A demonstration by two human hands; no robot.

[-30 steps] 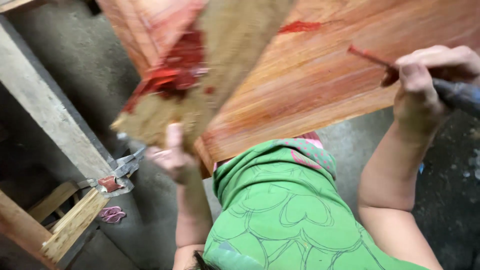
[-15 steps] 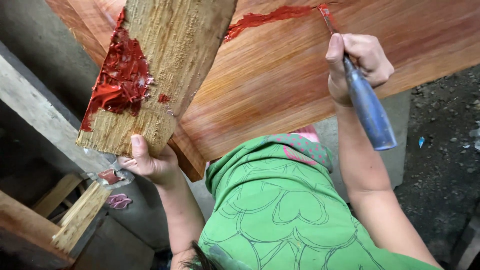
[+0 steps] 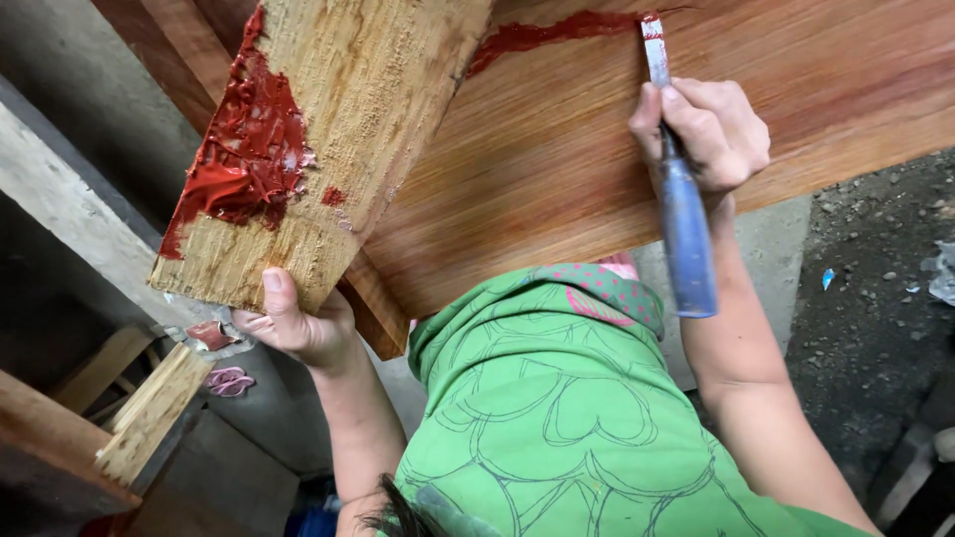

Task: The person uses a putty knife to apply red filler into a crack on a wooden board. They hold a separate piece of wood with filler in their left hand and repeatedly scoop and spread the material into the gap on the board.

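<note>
Rough pale board (image 3: 338, 139) carries glossy red putty (image 3: 244, 159) along one edge.

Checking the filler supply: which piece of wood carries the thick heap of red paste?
The rough pale board held in the left hand; the big smooth reddish panel has only a thin red streak.

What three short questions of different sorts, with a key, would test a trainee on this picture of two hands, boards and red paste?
1. True or false: the left hand holds the rough pale board smeared with red paste.
2. Which hand grips the blue-handled flat-bladed tool?
3. The blade tip touches: A) the gravel floor, B) the red paste streak on the smooth reddish wood panel.

Key: 1 true; 2 right hand; 3 B.
</note>
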